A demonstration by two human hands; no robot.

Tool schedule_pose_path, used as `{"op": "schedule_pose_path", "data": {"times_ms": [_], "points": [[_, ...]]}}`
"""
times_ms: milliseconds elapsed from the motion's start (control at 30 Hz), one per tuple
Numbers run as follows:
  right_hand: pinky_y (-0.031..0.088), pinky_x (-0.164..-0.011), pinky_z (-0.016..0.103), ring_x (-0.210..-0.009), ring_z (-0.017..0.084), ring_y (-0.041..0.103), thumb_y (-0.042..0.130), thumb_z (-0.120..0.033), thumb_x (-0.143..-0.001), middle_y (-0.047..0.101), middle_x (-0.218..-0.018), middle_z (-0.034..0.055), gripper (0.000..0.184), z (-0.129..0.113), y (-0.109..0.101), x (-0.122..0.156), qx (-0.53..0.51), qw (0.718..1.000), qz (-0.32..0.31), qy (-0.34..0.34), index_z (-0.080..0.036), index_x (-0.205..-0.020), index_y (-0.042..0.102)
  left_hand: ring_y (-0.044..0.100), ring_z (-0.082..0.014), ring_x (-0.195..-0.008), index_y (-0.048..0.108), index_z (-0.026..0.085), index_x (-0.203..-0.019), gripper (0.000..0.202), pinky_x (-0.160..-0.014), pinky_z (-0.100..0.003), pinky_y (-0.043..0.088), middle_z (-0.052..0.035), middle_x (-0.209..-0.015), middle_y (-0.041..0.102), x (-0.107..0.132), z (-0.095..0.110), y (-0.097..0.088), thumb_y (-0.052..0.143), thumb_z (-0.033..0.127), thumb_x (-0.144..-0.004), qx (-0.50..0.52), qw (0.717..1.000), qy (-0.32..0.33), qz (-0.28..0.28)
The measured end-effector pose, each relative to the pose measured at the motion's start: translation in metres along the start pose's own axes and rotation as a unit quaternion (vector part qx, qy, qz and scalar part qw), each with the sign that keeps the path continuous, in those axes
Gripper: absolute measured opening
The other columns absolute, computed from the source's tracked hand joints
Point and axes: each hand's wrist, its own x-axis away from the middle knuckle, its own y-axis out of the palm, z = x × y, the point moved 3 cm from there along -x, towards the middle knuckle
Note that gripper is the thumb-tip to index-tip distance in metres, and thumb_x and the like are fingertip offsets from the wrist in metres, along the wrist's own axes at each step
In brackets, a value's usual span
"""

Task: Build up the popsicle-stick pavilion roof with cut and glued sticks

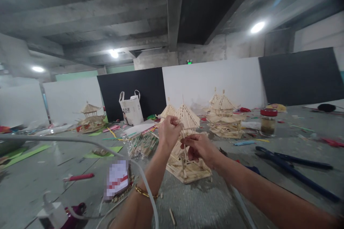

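Observation:
A pavilion model built of thin wooden sticks [188, 166] stands on the grey floor in front of me, with a pointed roof [187, 115]. My left hand [168, 133] is raised before the roof, fingers pinched on a thin wooden stick [183, 132] held upright. My right hand [199, 148] pinches the same stick lower down, just in front of the model's middle tier. A gold bangle [144, 193] sits on my left wrist.
A second pavilion model [223, 117] stands behind to the right, a third [90, 118] far left. A bag of sticks [141, 144], a white tote bag [130, 109], a red-lidded jar [268, 121], dark blue long-handled cutters [292, 169], a white cable [80, 142] and coloured paper scraps lie around.

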Motion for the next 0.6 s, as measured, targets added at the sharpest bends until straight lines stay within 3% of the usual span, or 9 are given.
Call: {"op": "schedule_pose_path", "data": {"times_ms": [167, 600], "points": [[0.031, -0.029, 0.016, -0.038, 0.005, 0.049, 0.054, -0.020, -0.082, 0.063, -0.071, 0.0007, 0.011, -0.005, 0.001, -0.006, -0.062, 0.998, 0.010, -0.013, -0.011, -0.080, 0.059, 0.062, -0.0128, -0.059, 0.058, 0.020, -0.085, 0.019, -0.053, -0.022, 0.044, 0.0010, -0.076, 0.062, -0.001, 0.000, 0.000, 0.061, 0.019, -0.066, -0.009, 1.000, 0.000, 0.004], [0.031, -0.034, 0.013, -0.044, 0.004, 0.048, 0.051, -0.019, -0.089, 0.060, -0.074, -0.0010, 0.012, -0.003, 0.001, -0.020, -0.138, 0.990, -0.007, -0.022, -0.011, -0.081, 0.057, 0.064, -0.0143, -0.065, 0.058, 0.021, -0.083, 0.017, -0.060, -0.024, 0.045, 0.0025, -0.074, 0.063, -0.002, -0.001, 0.000, 0.063, 0.019, -0.066, -0.015, 1.000, 0.005, 0.014]]}}
